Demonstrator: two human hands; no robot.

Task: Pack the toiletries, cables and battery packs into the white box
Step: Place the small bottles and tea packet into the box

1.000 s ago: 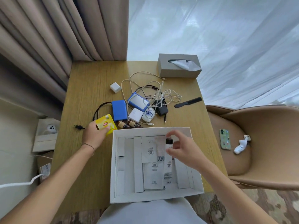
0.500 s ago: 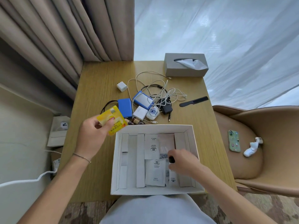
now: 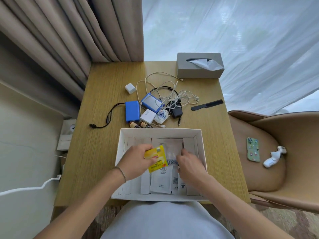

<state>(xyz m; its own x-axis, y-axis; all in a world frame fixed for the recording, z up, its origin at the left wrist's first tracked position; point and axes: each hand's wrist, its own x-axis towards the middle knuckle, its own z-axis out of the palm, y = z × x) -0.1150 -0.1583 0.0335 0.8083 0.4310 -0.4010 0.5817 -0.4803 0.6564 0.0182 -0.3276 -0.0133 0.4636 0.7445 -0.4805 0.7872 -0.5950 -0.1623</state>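
Observation:
The white box (image 3: 201,145) stands open at the table's near edge, with several white sachets and tubes (image 3: 160,183) lying flat inside. My left hand (image 3: 136,161) is over the box, shut on a yellow packet (image 3: 156,158). My right hand (image 3: 189,165) rests inside the box on the toiletries, fingers curled down; what it holds is hidden. Behind the box lie a blue battery pack (image 3: 132,111), a blue-edged white pack (image 3: 151,105), a white charger (image 3: 147,116), tangled white cables (image 3: 165,90), a black adapter (image 3: 176,112) and two small brown bottles (image 3: 139,125).
A grey tissue box (image 3: 199,68) stands at the back right, a white plug cube (image 3: 129,88) at the back left and a black comb (image 3: 207,105) on the right. A tan chair (image 3: 276,152) right of the table holds a phone (image 3: 253,149) and a white gadget (image 3: 273,156).
My left hand has carried the yellow packet from the table's left side to over the box. My right hand has lowered the black-capped tube into the box and stays on the toiletries.

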